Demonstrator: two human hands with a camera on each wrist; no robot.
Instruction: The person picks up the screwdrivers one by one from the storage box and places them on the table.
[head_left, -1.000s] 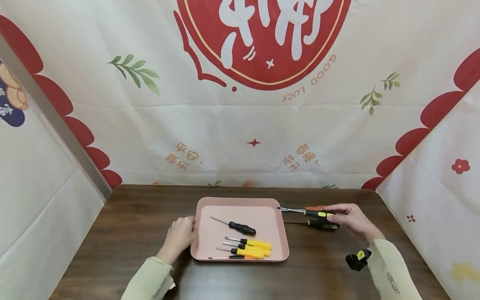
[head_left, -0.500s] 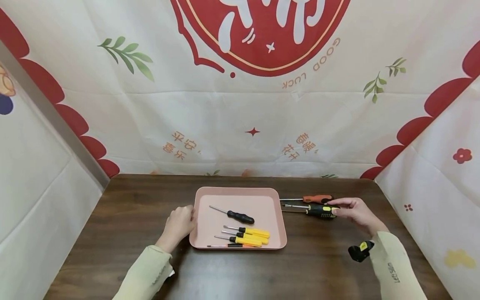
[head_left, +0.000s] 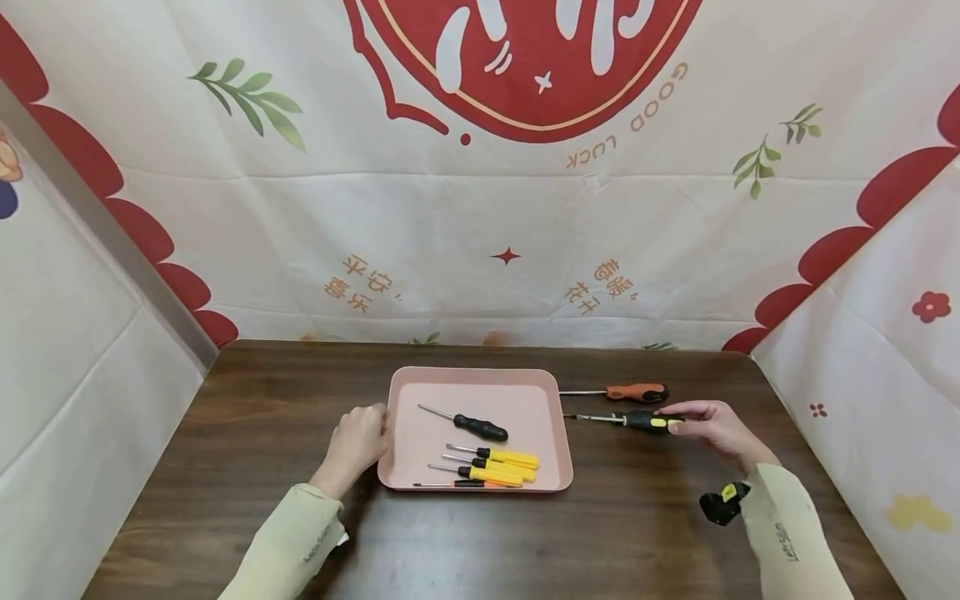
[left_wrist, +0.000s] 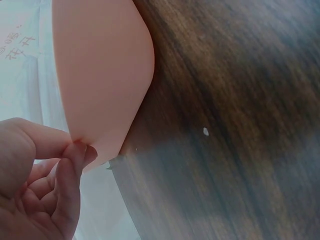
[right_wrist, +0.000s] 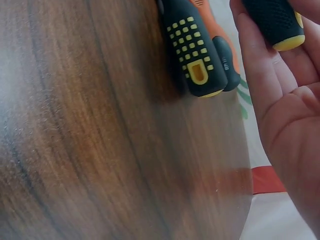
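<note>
In the head view, my right hand [head_left: 720,429] pinches the handle end of a black-and-yellow screwdriver [head_left: 651,422], its blade pointing left toward the tray. The right wrist view shows this held handle [right_wrist: 275,22] apart from a second black-and-yellow screwdriver [right_wrist: 192,52] lying on the table. From the head, the held one largely covers that second one. My left hand [head_left: 354,446] is at the left rim of the pink tray [head_left: 420,385]; thumb and finger pinch the rim in the left wrist view. A black screwdriver [head_left: 480,428], several yellow-handled screwdrivers [head_left: 513,457] and a thin orange-and-black one [head_left: 468,483] lie inside.
An orange-and-black screwdriver [head_left: 637,392] lies on the brown wooden table [head_left: 487,550] behind the held one, its shaft reaching the tray's right rim. A printed cloth [head_left: 450,217] hangs behind the table and at both sides.
The held screwdriver has moved slightly right and away from the orange one, now overlapping the second black-and-yellow one from above. The head view has shifted a little. My left hand stays at the tray.
</note>
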